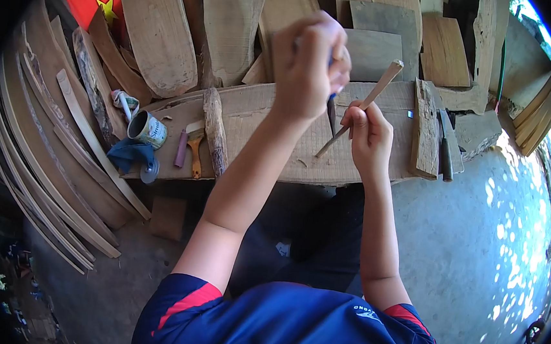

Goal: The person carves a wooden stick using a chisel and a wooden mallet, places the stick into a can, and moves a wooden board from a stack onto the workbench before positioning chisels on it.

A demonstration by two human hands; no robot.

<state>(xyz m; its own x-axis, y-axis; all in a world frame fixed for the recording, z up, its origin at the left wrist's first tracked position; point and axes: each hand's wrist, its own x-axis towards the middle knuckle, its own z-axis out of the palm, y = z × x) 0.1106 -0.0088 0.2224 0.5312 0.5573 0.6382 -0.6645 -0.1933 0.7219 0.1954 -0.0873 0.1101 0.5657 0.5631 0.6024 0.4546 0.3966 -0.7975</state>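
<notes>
My left hand point(311, 68), smeared by motion, is closed in a raised fist over the wooden work board point(259, 138). From it points down a blue-handled tool point(331, 108) with a dark, narrow, pointed end; its exact kind is unclear. To the right of it, my right hand point(372, 133) pinches a thin wooden stick point(381, 83) between thumb and fingers. The stick is tilted, its thick end up and to the right, its thin end low near the board. The tool's tip is close beside the stick; whether they touch I cannot tell.
On the board's left lie a brush point(194, 149), a purple stick-like item point(181, 148), a tin can point(147, 129) and a blue cloth point(128, 154). A dark-handled blade tool point(447, 150) rests at right by a rough wood strip point(426, 132). Planks point(157, 30) lean behind; curved strips point(50, 161) stand left.
</notes>
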